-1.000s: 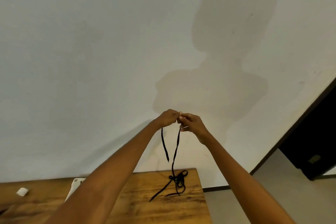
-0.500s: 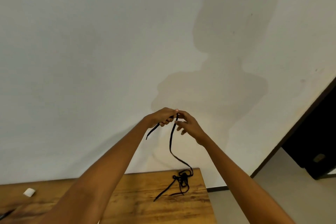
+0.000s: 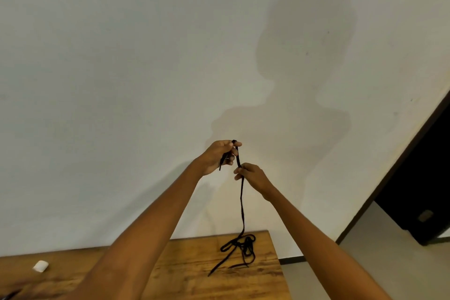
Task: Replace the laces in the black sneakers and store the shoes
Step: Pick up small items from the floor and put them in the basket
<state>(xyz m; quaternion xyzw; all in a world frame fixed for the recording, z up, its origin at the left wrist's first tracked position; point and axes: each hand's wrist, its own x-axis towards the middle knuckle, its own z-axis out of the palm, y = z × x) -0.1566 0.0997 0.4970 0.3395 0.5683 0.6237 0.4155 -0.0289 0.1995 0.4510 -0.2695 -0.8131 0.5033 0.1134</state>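
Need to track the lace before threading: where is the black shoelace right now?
In the head view, the black shoelace hangs centre-right, pinched by the left hand above the right hand, its tangled tail on the wooden table.

Wooden table; small white object near left edge.

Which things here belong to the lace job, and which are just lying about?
Job:
- long black shoelace, its lower part tangled on the table
- left hand and right hand, both pinching it

Lying about:
- small white block on the brown wooden table
- No sneakers in view.
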